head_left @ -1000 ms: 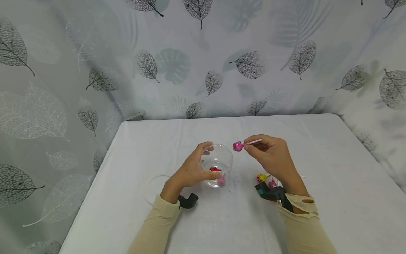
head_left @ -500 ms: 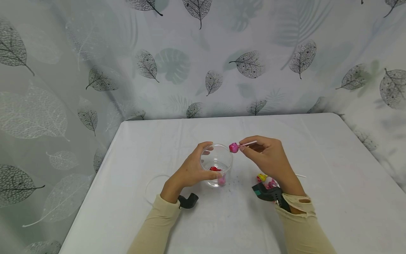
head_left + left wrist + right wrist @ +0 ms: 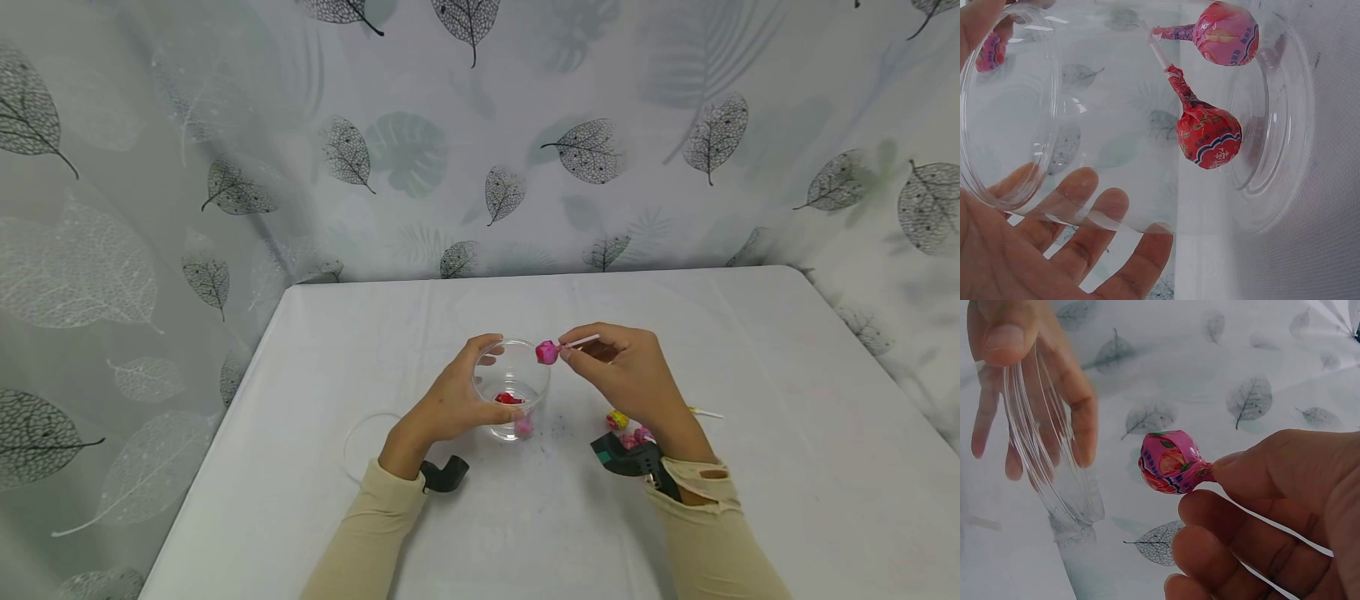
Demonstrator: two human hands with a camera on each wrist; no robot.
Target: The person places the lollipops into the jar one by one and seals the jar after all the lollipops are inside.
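My left hand (image 3: 450,400) grips a clear plastic jar (image 3: 517,371) around its side, thumb in front and fingers behind. The jar stands upright on the table with its mouth uncovered. Inside lie a red-wrapped lollipop (image 3: 1210,140) and a pink-wrapped lollipop (image 3: 1229,34), both heads near the bottom. My right hand (image 3: 628,367) pinches another pink lollipop (image 3: 1169,462) between thumb and forefinger, just below the wrapped head. Its white stick points back toward the palm. In the head view this candy overlaps the right side of the jar's rim.
Beneath my right wrist lie more lollipops, one yellow (image 3: 617,420) and some pink (image 3: 637,436), partly hidden by the wrist camera (image 3: 630,457). A clear round lid (image 3: 346,446) lies left of my left wrist. Leaf-patterned cloth (image 3: 502,196) hangs behind the white table (image 3: 375,333).
My right hand has moved left with the pink lollipop, from beside the jar to its rim. The left hand and jar have stayed in place.
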